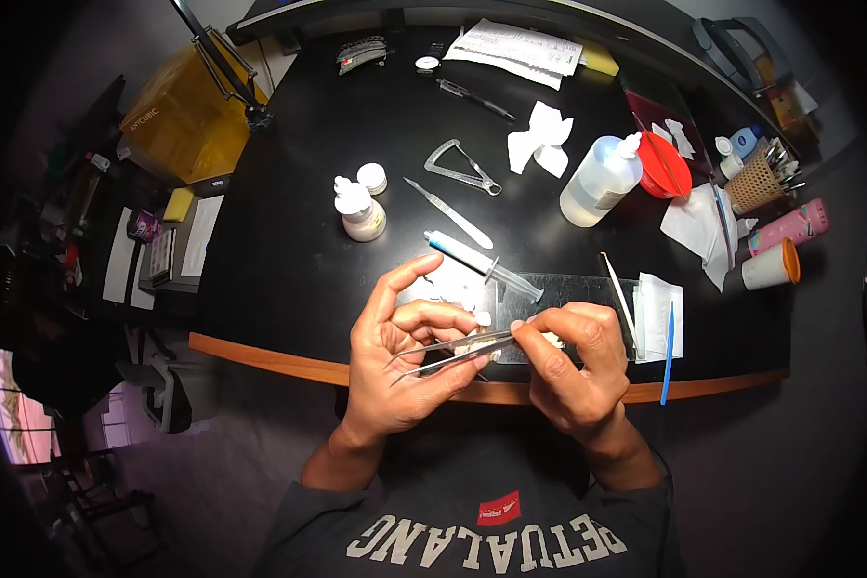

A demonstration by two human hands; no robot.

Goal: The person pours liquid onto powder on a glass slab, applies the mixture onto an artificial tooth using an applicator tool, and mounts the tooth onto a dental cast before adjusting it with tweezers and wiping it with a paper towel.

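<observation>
My right hand (578,361) pinches a pair of metal tweezers (443,353) near their joined end. The two bent tips point left, apart from each other, across the palm of my left hand (395,352). Between the thumb and fingertips of my left hand is a small whitish piece (483,318), tooth-like in look and partly hidden by the tweezers and fingers. Just beyond the hands lie a syringe (467,252) with blue content and a glossy dark slab (573,294). A white sheet (443,286) lies behind my left fingers.
A scalpel (451,214), a metal caliper (462,171) and a small white bottle (360,212) lie or stand farther back. To the right are a large squeeze bottle (599,183), a red bowl (667,169) and a blue stick (668,356). The desk's wooden edge (270,358) runs along the front.
</observation>
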